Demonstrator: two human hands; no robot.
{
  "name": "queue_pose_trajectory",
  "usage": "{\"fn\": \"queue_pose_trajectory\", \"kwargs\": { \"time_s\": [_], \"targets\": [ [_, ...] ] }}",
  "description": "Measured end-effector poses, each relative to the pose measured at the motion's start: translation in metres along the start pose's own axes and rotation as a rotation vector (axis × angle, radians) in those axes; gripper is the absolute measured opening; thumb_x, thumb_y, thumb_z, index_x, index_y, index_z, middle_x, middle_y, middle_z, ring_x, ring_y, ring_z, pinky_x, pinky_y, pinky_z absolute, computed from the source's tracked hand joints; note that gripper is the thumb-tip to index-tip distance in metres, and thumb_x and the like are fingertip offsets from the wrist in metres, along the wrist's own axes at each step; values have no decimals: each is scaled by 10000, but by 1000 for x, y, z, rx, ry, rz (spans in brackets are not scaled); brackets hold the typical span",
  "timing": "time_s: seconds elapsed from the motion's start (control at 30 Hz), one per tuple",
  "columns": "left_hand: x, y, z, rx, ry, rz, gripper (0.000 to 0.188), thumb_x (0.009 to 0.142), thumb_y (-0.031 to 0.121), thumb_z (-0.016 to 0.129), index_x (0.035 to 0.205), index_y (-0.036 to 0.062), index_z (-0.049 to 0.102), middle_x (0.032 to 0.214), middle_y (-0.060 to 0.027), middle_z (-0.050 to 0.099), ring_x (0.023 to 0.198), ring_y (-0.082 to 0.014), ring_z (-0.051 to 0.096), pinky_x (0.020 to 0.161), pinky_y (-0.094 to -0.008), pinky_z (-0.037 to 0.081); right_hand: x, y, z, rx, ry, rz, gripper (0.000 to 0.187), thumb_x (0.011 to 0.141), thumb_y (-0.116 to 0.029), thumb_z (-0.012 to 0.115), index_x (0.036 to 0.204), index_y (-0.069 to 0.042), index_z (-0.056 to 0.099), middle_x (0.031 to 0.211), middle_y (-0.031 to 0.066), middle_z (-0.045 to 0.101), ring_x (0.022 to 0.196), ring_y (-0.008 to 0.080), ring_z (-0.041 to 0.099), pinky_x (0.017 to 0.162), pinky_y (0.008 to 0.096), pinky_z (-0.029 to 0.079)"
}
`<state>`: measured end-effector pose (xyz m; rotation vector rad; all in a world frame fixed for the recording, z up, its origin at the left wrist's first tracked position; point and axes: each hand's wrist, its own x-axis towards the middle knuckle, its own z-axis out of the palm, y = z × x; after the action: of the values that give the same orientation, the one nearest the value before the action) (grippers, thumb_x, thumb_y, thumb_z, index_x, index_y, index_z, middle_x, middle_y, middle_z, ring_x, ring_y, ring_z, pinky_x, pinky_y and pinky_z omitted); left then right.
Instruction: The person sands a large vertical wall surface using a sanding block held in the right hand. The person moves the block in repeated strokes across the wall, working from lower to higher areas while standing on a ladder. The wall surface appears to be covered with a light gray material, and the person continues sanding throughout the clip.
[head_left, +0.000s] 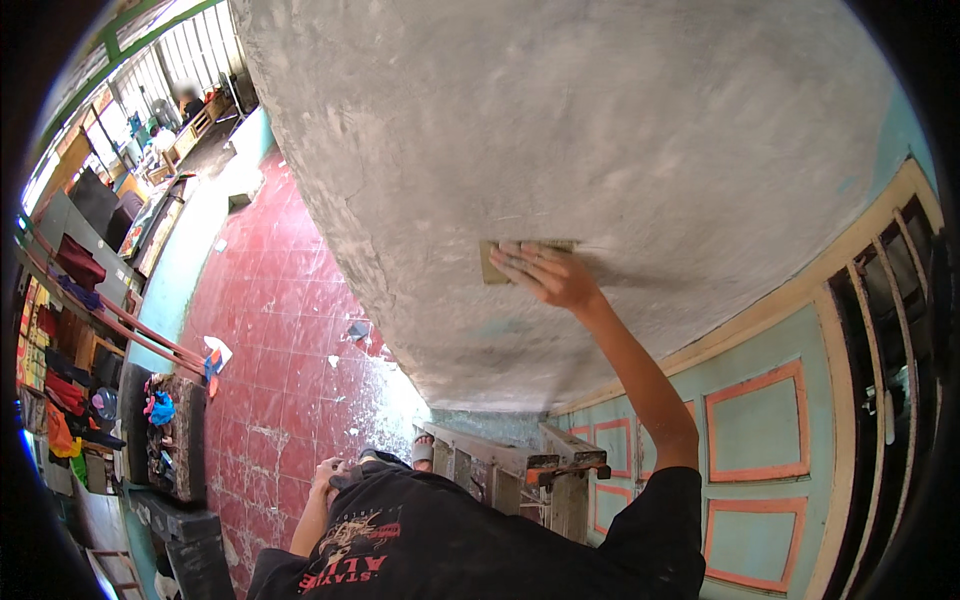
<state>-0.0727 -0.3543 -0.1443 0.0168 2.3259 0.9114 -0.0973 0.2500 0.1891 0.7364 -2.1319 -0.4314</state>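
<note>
My right hand [545, 272] is pressed flat against a grey plastered wall [640, 130], its fingers over a small brownish rectangular piece of sandpaper [494, 264]. The piece lies flat on the wall, and part of it is hidden under my fingers. Pale dust coats the fingertips. Low by my waist, my left hand [328, 475] has its fingers curled next to something dark grey; what they hold, if anything, is hidden. Below me is a worn stepladder [500, 455], with my sandalled foot [423, 452] beside its top.
On the right are a pale green door [740, 480] with orange-edged panels and a barred window [885, 400]. Red floor tiles [260, 330] spattered with white lie below left. A dark bench [165, 440] holds clutter. Farther off, a person [190, 103] sits near furniture.
</note>
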Motion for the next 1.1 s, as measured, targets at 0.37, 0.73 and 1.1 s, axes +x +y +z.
{"fn": "queue_pose_trajectory", "kwargs": {
  "time_s": [0.37, 0.73, 1.1],
  "targets": [
    [-4, -57, 3, 147, 14, 114, 317, 891, 263, 650, 1100, 34, 714, 1009, -174, 731, 961, -274, 714, 842, -371, 558, 77, 105, -88, -216, 173, -148, 466, 879, 3, 620, 1320, -150, 603, 1265, 22, 665, 1138, 162, 653, 998, 323, 527],
    [-3, -82, 6, 94, -39, 102, 331, 859, 290, 683, 1092, 58, 724, 1030, -166, 728, 1007, -281, 700, 875, -370, 540, 205, 202, -214, -281, 517, 73, 442, 855, 69, 515, 1247, -73, 664, 1337, 86, 617, 1265, 306, 559, 1090, 446, 425],
    [10, -29, -5, 227, -29, 94, 317, 872, 260, 667, 1100, 46, 718, 970, -148, 742, 907, -245, 727, 823, -344, 562, 57, 121, -122, -333, 153, 60, 408, 926, -31, 543, 1286, -190, 650, 1364, -27, 603, 1317, 164, 520, 1114, 365, 411]
  ]
}}
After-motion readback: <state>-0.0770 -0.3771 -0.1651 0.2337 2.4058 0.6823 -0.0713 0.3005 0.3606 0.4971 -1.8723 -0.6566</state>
